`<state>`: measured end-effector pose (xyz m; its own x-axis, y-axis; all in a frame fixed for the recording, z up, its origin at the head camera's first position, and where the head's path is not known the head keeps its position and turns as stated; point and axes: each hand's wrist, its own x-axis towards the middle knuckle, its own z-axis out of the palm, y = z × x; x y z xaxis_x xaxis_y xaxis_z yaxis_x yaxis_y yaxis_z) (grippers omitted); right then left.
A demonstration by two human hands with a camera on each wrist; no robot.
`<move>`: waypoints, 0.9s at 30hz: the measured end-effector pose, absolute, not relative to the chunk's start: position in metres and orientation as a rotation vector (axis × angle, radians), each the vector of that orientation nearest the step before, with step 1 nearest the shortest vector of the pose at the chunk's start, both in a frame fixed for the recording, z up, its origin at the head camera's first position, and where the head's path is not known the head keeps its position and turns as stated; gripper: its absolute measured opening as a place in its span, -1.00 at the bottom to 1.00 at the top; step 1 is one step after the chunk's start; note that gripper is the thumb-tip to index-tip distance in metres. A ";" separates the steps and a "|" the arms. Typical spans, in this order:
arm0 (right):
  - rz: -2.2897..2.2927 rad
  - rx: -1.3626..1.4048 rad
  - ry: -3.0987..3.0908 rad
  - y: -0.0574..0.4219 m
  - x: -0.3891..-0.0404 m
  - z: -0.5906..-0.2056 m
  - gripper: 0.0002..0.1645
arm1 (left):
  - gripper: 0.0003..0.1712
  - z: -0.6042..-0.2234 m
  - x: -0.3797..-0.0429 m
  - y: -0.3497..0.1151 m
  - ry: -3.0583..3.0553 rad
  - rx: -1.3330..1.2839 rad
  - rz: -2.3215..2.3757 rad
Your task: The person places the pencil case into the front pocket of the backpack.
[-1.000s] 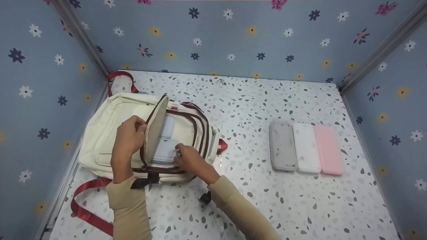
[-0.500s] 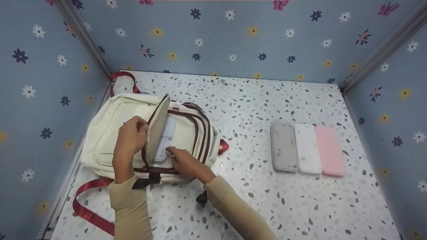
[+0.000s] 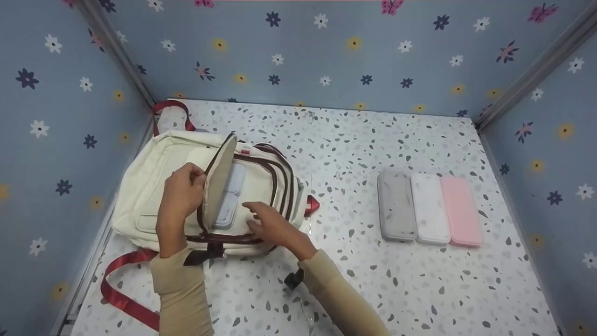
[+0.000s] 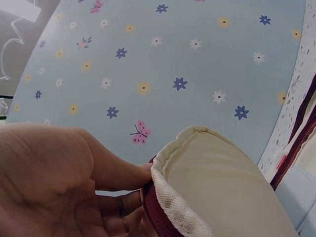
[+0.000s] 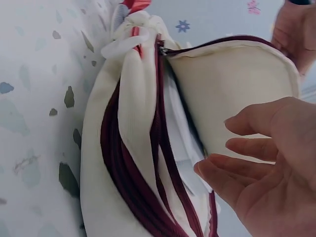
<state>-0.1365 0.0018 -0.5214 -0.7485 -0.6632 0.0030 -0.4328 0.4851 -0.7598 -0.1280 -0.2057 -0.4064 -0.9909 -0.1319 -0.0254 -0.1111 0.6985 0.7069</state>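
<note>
A cream backpack [image 3: 158, 186] with dark red zips lies on the speckled table, its front pocket unzipped. My left hand [image 3: 183, 196] pinches the edge of the raised pocket flap [image 4: 222, 173] between thumb and fingers and holds it up. Inside the pocket lie two pale blue cases, the nearer case [image 3: 226, 210] and the farther case [image 3: 235, 178], both partly hidden by the flap. Over the pocket opening, to the right of the nearer case, hovers my right hand [image 3: 275, 226]. Its fingers are spread and loosely bent, with nothing between them in the right wrist view.
On the right of the table [image 3: 345, 149] a grey case [image 3: 396, 205], a white case [image 3: 430, 208] and a pink case [image 3: 461, 210] lie side by side. A red strap [image 3: 123, 303] trails from the backpack. Flowered walls enclose the back and sides.
My right hand has come away from the nearer blue case, which now sits deeper under the flap. Its fingers have spread. My left hand keeps its hold on the flap.
</note>
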 end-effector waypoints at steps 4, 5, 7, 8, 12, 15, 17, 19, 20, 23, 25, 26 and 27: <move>-1.120 -0.871 2.487 0.019 -0.130 -0.520 -0.42 | -0.77 -0.407 -0.128 -0.206 -2.876 0.214 -1.196; -1.123 -0.861 2.498 0.023 -0.129 -0.519 -0.41 | -0.77 -0.407 -0.128 -0.206 -2.877 0.214 -1.198; -1.145 -0.853 2.526 0.030 -0.126 -0.518 -0.39 | -0.78 -0.407 -0.128 -0.206 -2.875 0.212 -1.198; -1.159 -0.856 2.541 0.034 -0.125 -0.518 -0.39 | -0.78 -0.407 -0.128 -0.205 -2.874 0.210 -1.199; -1.265 -0.877 2.590 0.049 -0.120 -0.517 -0.39 | -0.78 -0.407 -0.128 -0.205 -2.865 0.200 -1.199; -1.377 -0.892 2.616 0.057 -0.117 -0.518 -0.42 | -0.78 -0.407 -0.128 -0.206 -2.864 0.202 -1.202; -1.458 -0.894 2.630 0.063 -0.116 -0.519 -0.44 | -0.77 -0.408 -0.127 -0.206 -2.867 0.203 -1.205; -1.509 -0.889 2.656 0.068 -0.114 -0.521 -0.46 | -0.77 -0.408 -0.127 -0.207 -2.871 0.204 -1.211; -1.530 -0.879 2.671 0.071 -0.114 -0.522 -0.46 | -0.77 -0.408 -0.127 -0.207 -2.871 0.206 -1.214; -1.565 -0.847 2.728 0.081 -0.113 -0.525 -0.48 | -0.77 -0.408 -0.126 -0.207 -2.871 0.212 -1.212; -1.588 -0.813 2.767 0.089 -0.112 -0.527 -0.47 | -0.77 -0.408 -0.126 -0.207 -2.866 0.212 -1.203; -1.602 -0.793 2.784 0.093 -0.112 -0.527 -0.46 | -0.77 -0.408 -0.126 -0.207 -2.862 0.212 -1.199; -1.607 -0.771 2.805 0.098 -0.112 -0.528 -0.46 | -0.77 -0.408 -0.126 -0.207 -2.861 0.210 -1.196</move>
<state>-0.1122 0.0975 -0.5278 -0.8769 -0.3008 0.3750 -0.4757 0.4296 -0.7676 -0.1260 -0.2073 -0.4083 -0.9903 -0.1372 -0.0208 -0.1112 0.6948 0.7105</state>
